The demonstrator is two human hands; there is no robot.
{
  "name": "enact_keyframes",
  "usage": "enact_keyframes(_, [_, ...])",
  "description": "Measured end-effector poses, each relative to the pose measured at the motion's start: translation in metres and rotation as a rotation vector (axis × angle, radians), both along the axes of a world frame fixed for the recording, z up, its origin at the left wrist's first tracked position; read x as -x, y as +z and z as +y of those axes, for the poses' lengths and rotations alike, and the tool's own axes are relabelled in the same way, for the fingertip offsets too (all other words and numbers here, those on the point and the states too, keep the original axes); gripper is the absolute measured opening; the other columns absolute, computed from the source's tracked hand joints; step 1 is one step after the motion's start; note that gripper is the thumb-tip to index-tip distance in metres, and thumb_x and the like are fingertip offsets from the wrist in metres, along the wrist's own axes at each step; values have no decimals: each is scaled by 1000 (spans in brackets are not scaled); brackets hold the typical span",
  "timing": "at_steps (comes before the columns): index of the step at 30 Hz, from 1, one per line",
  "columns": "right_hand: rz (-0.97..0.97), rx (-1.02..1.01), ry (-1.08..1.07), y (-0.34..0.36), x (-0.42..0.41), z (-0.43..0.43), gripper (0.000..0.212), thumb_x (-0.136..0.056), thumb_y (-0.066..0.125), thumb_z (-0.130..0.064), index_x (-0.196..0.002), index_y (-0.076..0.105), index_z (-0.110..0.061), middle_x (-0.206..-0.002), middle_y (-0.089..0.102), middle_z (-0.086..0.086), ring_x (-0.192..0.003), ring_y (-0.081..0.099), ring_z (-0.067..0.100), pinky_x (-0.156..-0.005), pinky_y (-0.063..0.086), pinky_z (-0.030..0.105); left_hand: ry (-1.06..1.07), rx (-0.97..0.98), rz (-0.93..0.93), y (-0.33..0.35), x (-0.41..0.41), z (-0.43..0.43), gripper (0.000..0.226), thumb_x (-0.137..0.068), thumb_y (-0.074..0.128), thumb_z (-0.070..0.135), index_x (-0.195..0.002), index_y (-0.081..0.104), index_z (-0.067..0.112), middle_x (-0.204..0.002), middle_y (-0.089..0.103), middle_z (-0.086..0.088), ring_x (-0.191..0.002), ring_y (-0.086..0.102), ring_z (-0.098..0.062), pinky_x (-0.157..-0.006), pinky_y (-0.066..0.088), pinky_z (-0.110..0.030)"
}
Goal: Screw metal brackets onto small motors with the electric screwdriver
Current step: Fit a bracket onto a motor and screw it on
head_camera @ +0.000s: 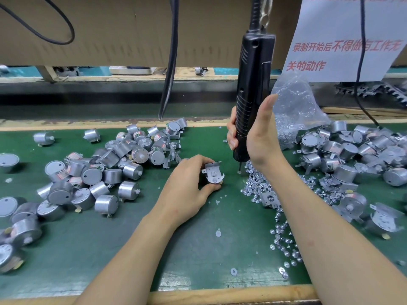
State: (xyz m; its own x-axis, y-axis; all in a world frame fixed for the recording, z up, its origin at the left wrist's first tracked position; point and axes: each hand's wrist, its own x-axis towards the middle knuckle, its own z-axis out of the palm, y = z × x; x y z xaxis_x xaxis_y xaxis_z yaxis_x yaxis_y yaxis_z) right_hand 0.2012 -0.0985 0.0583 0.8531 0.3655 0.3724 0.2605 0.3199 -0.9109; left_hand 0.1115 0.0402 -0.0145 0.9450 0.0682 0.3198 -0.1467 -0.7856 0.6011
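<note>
**Over the wooden front rail (231, 296): a motor in the left hand, the screwdriver in the right**

Two bare forearms reach in over the rail and across the green mat (198, 249).

The left hand (187, 188) has its fingers and thumb curled round a small motor (213, 174), with the thumb at the lower edge and the fingertips over the top. A metal bracket (211, 166) lies on the motor's upturned face, and the hub shows through its middle. The motor is near the centre of the mat.

The right hand (262, 139) is wrapped round the ribbed lower grip of the black electric screwdriver (253, 84). Its fingers are on the far side and its thumb is straight up along the near side. The tool stands nearly upright, with a ring and chain at its top. Its bit points down at the edge of a heap of loose screws (257, 179), just right of the motor and not touching it. Whether a screw sits on the bit cannot be told.

Behind the heap, a clear plastic bag (295, 106) holds more screws. Bare motors (99, 168) are piled on the left, and motors with brackets fitted (352, 155) are on the right. A washer (233, 271) lies near the front.

At the back there is a cardboard wall (132, 29), a hanging black cable (170, 62) and a paper notice (343, 40) with red characters.
</note>
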Motion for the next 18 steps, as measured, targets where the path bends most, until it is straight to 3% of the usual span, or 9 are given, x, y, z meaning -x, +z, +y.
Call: enact_keyframes(18, [-77, -178, 21, 18, 18, 18, 79, -59, 37, -102, -64, 56, -25, -53, 50, 2, -39, 43, 22, -48, 39, 28, -2, -45, -46, 3, -1, 1, 37, -80, 79, 36, -107, 56, 25, -93, 49, 28, -96, 49, -6, -81, 40, -24])
